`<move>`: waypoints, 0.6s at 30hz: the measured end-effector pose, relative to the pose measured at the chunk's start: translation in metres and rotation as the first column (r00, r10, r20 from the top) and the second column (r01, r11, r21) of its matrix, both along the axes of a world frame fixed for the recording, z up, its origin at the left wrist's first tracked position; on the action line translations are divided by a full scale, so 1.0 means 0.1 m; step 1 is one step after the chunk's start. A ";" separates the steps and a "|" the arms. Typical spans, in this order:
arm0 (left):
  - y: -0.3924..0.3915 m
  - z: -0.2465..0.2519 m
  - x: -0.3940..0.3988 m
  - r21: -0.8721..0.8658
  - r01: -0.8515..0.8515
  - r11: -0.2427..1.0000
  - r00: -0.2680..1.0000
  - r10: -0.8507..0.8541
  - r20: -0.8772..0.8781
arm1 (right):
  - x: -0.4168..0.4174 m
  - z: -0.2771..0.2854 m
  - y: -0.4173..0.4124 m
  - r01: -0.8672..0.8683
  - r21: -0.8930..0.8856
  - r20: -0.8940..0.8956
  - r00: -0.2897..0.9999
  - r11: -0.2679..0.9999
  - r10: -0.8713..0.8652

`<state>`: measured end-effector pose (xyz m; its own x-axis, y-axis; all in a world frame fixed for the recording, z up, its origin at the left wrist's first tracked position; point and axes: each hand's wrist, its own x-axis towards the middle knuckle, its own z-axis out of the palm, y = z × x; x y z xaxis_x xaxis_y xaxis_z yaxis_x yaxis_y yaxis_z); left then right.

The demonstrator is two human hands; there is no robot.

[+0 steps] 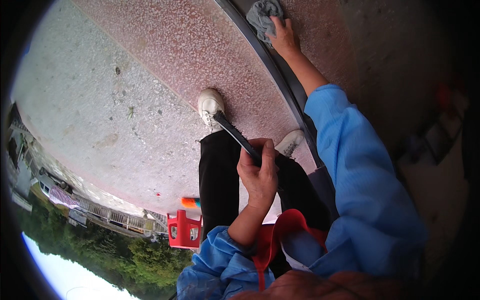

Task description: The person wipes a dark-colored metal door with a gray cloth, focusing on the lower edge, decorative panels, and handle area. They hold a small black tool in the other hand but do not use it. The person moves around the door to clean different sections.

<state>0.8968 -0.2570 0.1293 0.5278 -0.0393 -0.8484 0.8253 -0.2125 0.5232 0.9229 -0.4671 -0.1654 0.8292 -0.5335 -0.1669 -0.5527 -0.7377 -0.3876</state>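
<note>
A narrow black brush (236, 135) with short bristles along one edge is in my left hand (258, 180), held between thumb and fingers above my knees. Its far end overlaps a white shoe (210, 107) in the view. Away to the upper right, my right hand (287, 41) grips a crumpled grey cloth (261, 18). The cloth rests at a dark metal door sill (275, 62), which curves across the view between the terrazzo floor (168, 45) outside and the darker floor inside. My right palm is hidden.
A red plastic stool (183, 229) stands at the lower left, near an orange and blue fluffy duster head (190, 202). Farther off are a balustrade (116, 217), a parked vehicle (48, 185) and trees. A red apron (267, 243) hangs at my front. Dim, blurred items lie inside, right.
</note>
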 end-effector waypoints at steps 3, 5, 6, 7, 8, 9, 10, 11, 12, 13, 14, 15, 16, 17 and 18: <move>0.03 -0.04 -0.03 0.025 -0.010 1.000 0.999 0.010 0.033 | -0.69 -0.06 0.27 0.164 0.095 -0.026 0.986 0.982 -0.163; 0.04 -0.01 -0.11 0.031 0.000 1.000 1.000 0.000 0.019 | -1.49 -0.03 0.39 0.172 0.105 -0.055 0.984 0.979 -0.167; 0.03 0.00 -0.14 0.035 0.003 0.999 1.000 -0.003 0.009 | -1.83 0.06 0.46 0.198 0.129 -0.150 0.972 0.972 -0.178; 0.01 0.01 -0.16 0.023 0.018 1.000 1.000 -0.018 -0.003 | -2.31 0.03 0.50 0.221 0.112 -0.225 0.955 0.969 -0.192; -0.01 0.01 -0.17 0.014 0.036 0.999 0.999 -0.036 -0.004 | -2.68 0.00 0.52 0.244 0.094 -0.297 0.932 0.965 -0.206; -0.03 0.03 -0.19 0.010 0.051 0.999 0.999 -0.051 -0.005 | -2.83 0.08 0.50 0.274 0.085 -0.475 0.856 0.958 -0.202; -0.04 0.04 -0.21 0.007 0.066 0.998 0.998 -0.066 -0.006 | -2.96 0.14 0.48 0.302 0.071 -0.636 0.748 0.951 -0.190; -0.04 0.03 -0.23 0.007 0.058 0.998 0.998 -0.058 0.002 | -3.06 0.16 0.47 0.327 0.052 -0.772 0.613 0.944 -0.170; -0.03 0.01 -0.26 0.003 0.054 0.999 0.999 -0.054 0.005 | -3.08 0.18 0.41 0.394 0.086 -0.763 0.617 0.915 -0.194; -0.01 -0.01 -0.29 0.003 0.043 0.999 0.999 -0.043 0.016 | -2.94 0.24 0.35 0.434 0.145 -0.664 0.709 0.889 -0.238; 0.00 -0.02 -0.32 0.001 0.037 0.999 0.999 -0.037 0.005 | -2.77 0.29 0.31 0.462 0.210 -0.553 0.783 0.862 -0.285; 0.00 -0.02 -0.34 -0.001 0.044 0.999 0.999 -0.044 0.010 | -2.53 0.36 0.29 0.479 0.279 -0.431 0.837 0.833 -0.337; 0.00 -0.02 -0.37 -0.005 0.054 0.999 0.998 -0.054 0.011 | -2.31 0.35 0.30 0.429 0.318 -0.255 0.897 0.845 -0.360; 0.00 -0.03 -0.39 -0.005 0.067 0.998 0.998 -0.067 0.014 | -2.07 0.32 0.34 0.376 0.351 -0.070 0.924 0.858 -0.376; 0.00 -0.04 -0.41 -0.002 0.069 0.998 0.997 -0.069 0.020 | -1.77 0.32 0.41 0.295 0.331 0.023 0.947 0.896 -0.321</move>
<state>0.8558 -0.2572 0.1252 0.5409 -0.0787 -0.8374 0.7977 -0.2675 0.5405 0.7464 -0.4260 -0.1330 0.6488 -0.6929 -0.3146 -0.6920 -0.3653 -0.6226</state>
